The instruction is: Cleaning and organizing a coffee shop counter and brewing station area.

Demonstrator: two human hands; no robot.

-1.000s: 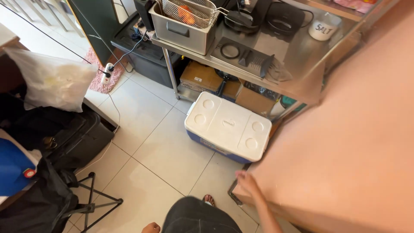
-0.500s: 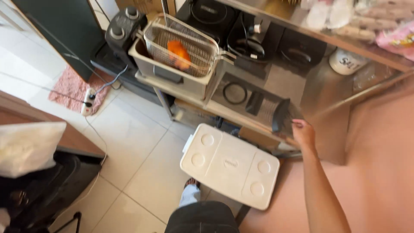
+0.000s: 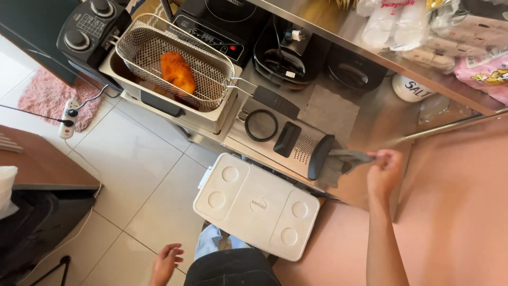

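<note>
Pinching a grey cloth (image 3: 344, 161) on the steel table (image 3: 370, 122), the right hand (image 3: 383, 172) has its fingers clamped; left hand (image 3: 166, 259) hangs loosely apart near the cooler (image 3: 256, 204).

**Counter layout**

Fryer (image 3: 159, 79) sits at left end of counter (image 3: 381, 122), basket (image 3: 174, 61) in it, food (image 3: 178, 72) in basket. Lid (image 3: 288, 139) lies right of fryer. Cloth (image 3: 338, 161) at lid's right end, right hand (image 3: 385, 172) on it. Cooler (image 3: 257, 204) on floor below counter. Left hand (image 3: 166, 262) low, near cooler.
</note>
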